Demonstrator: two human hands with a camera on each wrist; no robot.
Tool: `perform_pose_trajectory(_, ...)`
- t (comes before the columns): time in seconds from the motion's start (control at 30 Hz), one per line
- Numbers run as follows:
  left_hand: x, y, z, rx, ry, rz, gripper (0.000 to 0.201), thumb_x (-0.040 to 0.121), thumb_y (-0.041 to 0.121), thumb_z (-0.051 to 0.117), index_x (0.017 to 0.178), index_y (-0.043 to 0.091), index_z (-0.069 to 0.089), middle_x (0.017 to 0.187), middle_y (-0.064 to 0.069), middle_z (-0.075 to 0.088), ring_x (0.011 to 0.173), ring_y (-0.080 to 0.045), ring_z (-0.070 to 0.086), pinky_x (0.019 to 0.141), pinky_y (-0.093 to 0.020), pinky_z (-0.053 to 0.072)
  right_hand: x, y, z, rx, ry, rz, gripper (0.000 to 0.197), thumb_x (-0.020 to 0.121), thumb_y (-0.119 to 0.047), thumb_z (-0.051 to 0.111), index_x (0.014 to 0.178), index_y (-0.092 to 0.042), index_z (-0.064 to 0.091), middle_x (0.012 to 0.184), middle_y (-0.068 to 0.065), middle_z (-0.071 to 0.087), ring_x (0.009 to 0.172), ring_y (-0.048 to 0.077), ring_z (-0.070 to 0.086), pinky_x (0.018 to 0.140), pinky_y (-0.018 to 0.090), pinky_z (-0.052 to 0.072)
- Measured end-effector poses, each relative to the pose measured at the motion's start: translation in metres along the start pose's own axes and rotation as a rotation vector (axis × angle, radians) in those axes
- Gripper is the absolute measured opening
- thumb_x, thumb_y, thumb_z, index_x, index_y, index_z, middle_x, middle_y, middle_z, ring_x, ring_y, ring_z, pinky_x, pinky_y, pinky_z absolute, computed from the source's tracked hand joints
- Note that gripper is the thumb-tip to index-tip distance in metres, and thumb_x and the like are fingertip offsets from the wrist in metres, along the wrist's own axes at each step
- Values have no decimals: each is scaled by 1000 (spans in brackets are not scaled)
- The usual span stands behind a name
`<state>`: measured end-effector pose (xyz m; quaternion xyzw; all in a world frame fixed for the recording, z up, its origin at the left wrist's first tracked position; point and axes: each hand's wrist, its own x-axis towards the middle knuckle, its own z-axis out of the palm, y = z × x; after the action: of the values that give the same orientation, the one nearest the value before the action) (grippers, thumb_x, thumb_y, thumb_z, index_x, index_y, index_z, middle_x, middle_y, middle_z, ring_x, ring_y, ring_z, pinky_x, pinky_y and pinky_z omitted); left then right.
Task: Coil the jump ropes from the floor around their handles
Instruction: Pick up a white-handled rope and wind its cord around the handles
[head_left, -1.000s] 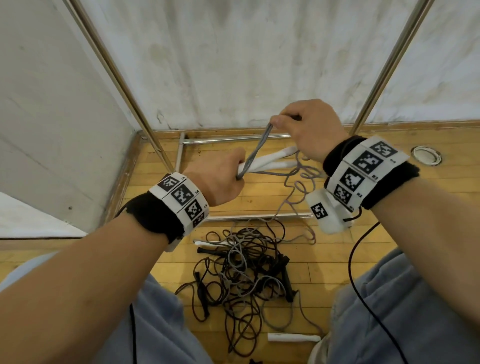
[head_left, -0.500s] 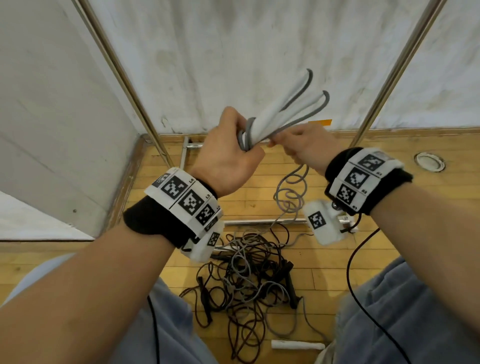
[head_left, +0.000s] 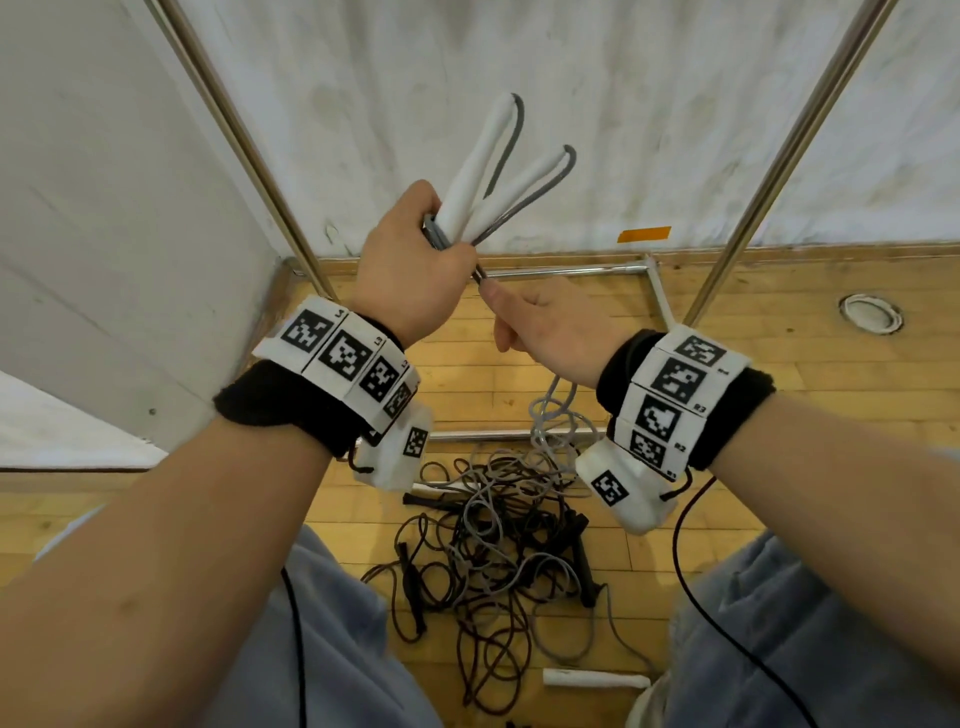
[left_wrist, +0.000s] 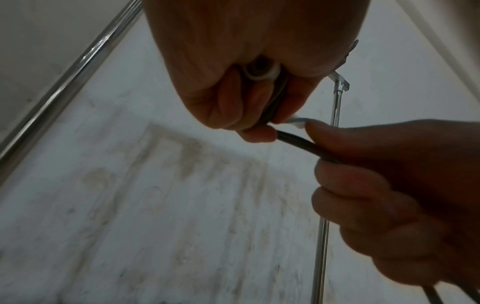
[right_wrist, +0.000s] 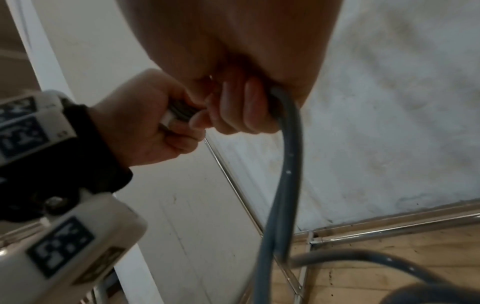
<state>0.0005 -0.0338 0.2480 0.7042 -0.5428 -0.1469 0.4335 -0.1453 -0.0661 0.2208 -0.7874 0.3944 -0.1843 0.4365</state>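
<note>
My left hand grips two white handles of a grey jump rope by their lower ends; they fan upward in front of the wall, with rope running along each. Just right of it and slightly lower, my right hand holds the grey rope between thumb and curled fingers. From that hand the rope hangs down in loops to the floor. A tangle of black, brown and grey jump ropes lies on the wooden floor between my knees, below both hands.
A chrome rack frame has slanted poles and floor bars against the white wall. A loose white handle lies near my right knee. A round floor fitting sits at the right. Orange tape marks the wall base.
My left hand has risen and turned the white handles from lying sideways to pointing up. My right hand has dropped from above the handles to just below them, still on the rope.
</note>
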Motion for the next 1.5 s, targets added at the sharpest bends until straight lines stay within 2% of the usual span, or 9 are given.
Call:
perform_pose_trajectory(0.17, 4, -1, 0, 73, 58, -8, 28, 73, 17, 66, 84, 15, 40, 65, 7, 45, 52, -8, 42, 45, -21, 33, 4, 2, -17, -56, 87, 8, 45, 97, -42, 42, 64, -18, 59, 55, -4, 47, 54, 12, 48, 61, 39, 50)
perform_pose_trajectory(0.33, 6, -10, 3, 227, 20, -54, 25, 76, 19, 64, 94, 18, 47, 76, 5, 53, 68, -19, 55, 57, -28, 45, 4, 9, -22, -246, 110, -40, 16, 87, -32, 62, 81, -19, 56, 69, -9, 47, 62, 4, 42, 55, 23, 30)
perform_pose_trajectory(0.6, 6, -28, 14, 569, -189, -12, 21, 84, 20, 60, 100, 14, 49, 73, 4, 46, 63, -16, 46, 54, -26, 34, -1, 2, -18, -426, 3, -63, 46, 101, -34, 33, 78, -4, 60, 69, 7, 56, 66, 22, 52, 62, 33, 38)
perform_pose_trajectory(0.77, 1, -31, 20, 589, -228, 69, 35, 80, 45, 65, 89, 18, 45, 68, 7, 44, 57, -7, 40, 47, -27, 27, -6, -7, -16, -364, -31, -152, 37, 96, -29, 48, 60, -22, 42, 55, -5, 39, 47, 8, 38, 46, 16, 30)
perform_pose_trajectory(0.87, 0, -31, 26, 593, -237, 82, 22, 83, 36, 58, 86, 19, 44, 68, 5, 42, 57, -7, 38, 45, -27, 22, -12, -12, -12, -335, -57, -183, 30, 96, -28, 49, 66, -24, 49, 55, -9, 43, 46, 2, 42, 49, 11, 32)
perform_pose_trajectory(1.07, -2, -37, 30, 717, -277, 47, 23, 87, 38, 52, 87, 19, 40, 66, 6, 39, 61, -20, 44, 47, -29, 26, -13, -16, -35, -352, 39, -232, 32, 95, -28, 49, 74, -9, 64, 52, -6, 42, 46, 2, 42, 47, 16, 31)
perform_pose_trajectory(1.23, -12, -32, 40, 813, -329, 120, 20, 89, 31, 52, 89, 19, 36, 66, 5, 41, 53, -13, 38, 45, -28, 25, -3, -6, -52, -558, 166, -180, 37, 94, -42, 49, 77, -13, 64, 62, 0, 54, 61, 19, 49, 55, 31, 33)
perform_pose_trajectory(1.37, -17, -26, 37, 758, -416, 274, 21, 87, 31, 55, 89, 21, 36, 67, 7, 38, 55, -14, 36, 48, -30, 24, 3, 3, -63, -572, 296, -110, 43, 82, -58, 57, 70, -16, 60, 62, -2, 52, 61, 16, 47, 53, 28, 31)
perform_pose_trajectory(1.5, -21, -18, 25, 554, -491, 355, 17, 84, 28, 60, 89, 20, 46, 65, 7, 47, 61, -22, 48, 52, -32, 35, 5, 10, -79, -405, 252, -40, 50, 72, -59, 66, 60, -11, 56, 51, -3, 41, 48, 9, 37, 47, 23, 28)
